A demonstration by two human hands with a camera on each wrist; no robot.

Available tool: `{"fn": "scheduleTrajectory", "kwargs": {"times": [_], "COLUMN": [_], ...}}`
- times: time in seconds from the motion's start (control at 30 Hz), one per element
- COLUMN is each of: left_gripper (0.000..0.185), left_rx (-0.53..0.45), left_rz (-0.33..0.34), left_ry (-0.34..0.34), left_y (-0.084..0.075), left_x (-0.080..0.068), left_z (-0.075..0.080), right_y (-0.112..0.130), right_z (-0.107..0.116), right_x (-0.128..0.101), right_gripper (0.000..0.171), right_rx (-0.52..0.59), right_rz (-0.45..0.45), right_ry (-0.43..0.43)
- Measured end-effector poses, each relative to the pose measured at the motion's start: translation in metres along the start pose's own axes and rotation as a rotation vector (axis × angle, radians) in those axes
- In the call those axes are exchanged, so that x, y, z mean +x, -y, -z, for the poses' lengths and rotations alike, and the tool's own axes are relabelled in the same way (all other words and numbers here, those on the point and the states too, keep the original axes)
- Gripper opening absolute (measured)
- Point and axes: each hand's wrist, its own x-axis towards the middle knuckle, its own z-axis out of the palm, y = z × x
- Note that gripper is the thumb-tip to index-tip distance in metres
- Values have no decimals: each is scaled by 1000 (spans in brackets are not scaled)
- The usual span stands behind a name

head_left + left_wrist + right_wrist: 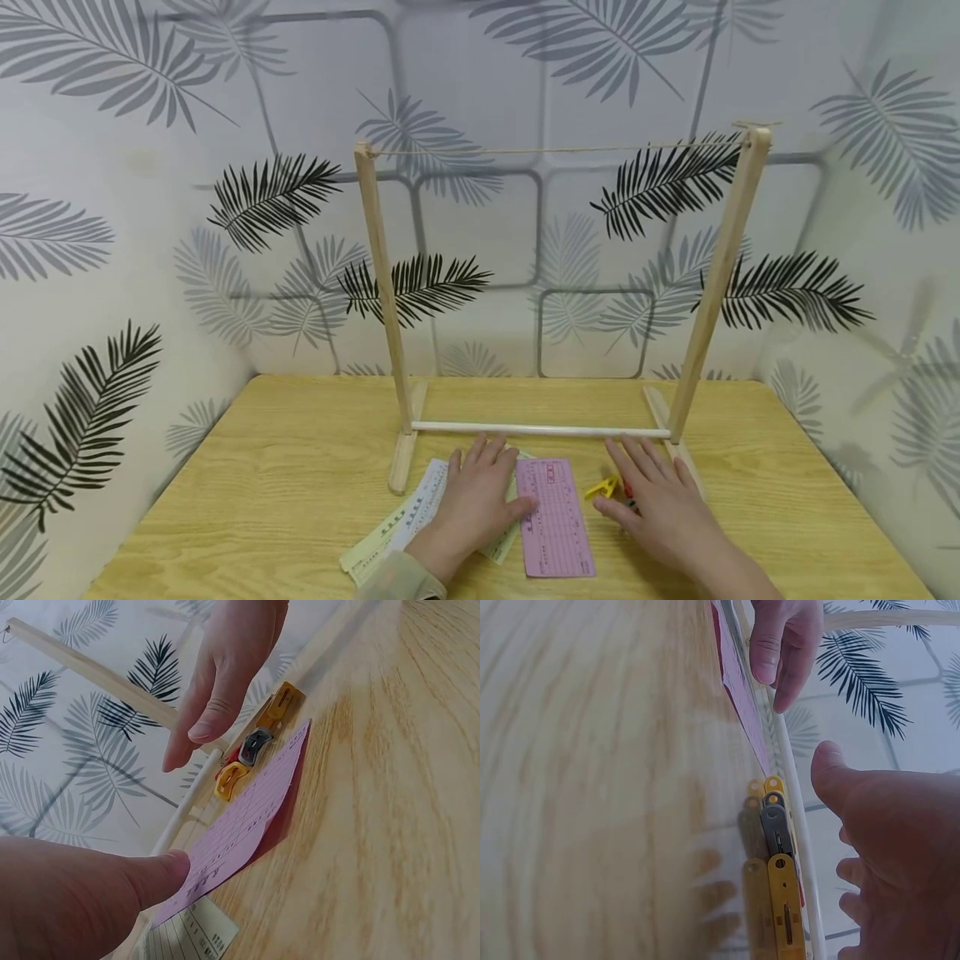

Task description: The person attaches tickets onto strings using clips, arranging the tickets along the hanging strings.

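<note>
Over to the head view: seeing a left hand (480, 500), fingers straight and parted, spread over a pale green slip (375, 542) and a white slip (423, 508), gripping nothing. Catching its thumb at the left edge of a pink slip (557, 529), lying on the table (247, 500) between both hands. Across to the right hand (663, 504), likewise flat-fingered and without any hold, partly covering small clips: spotting a yellow clip (602, 488) near the thumb and a bit of red clip (628, 490) closer in. Noting beyond them a white rod (540, 429) down low, and up high a string (555, 151) between wooden posts.

Switching to the left wrist: following the thumb over the pink slip; cannot tell touching from hovering. Picking out a grey clip (256, 745) and a second yellow clip (283, 700) past the paper.

Now the right wrist: tracking clips lined up alongside the white rod, apart from the right thumb, nothing pinched. Finding the pink slip beyond, nearly edge-on, near the left hand.
</note>
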Motion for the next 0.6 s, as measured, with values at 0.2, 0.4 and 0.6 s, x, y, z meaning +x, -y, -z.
{"fn": "scheduleTrajectory", "kwargs": {"times": [0.2, 0.4, 0.6], "left_gripper": [77, 75, 75], "left_rx": [-7, -6, 0], "left_rz": [-11, -9, -2], "left_ry": [8, 13, 23], "left_y": [1, 2, 2], "left_x": [2, 2, 2], "left_z": [-3, -4, -4], "right_y": [-5, -7, -11], "right_z": [-3, -4, -5], "right_x": [2, 1, 2], "right_gripper": [82, 82, 83], "right_rx": [20, 35, 31], "right_rz": [-12, -6, 2], "right_ry": [37, 45, 62]}}
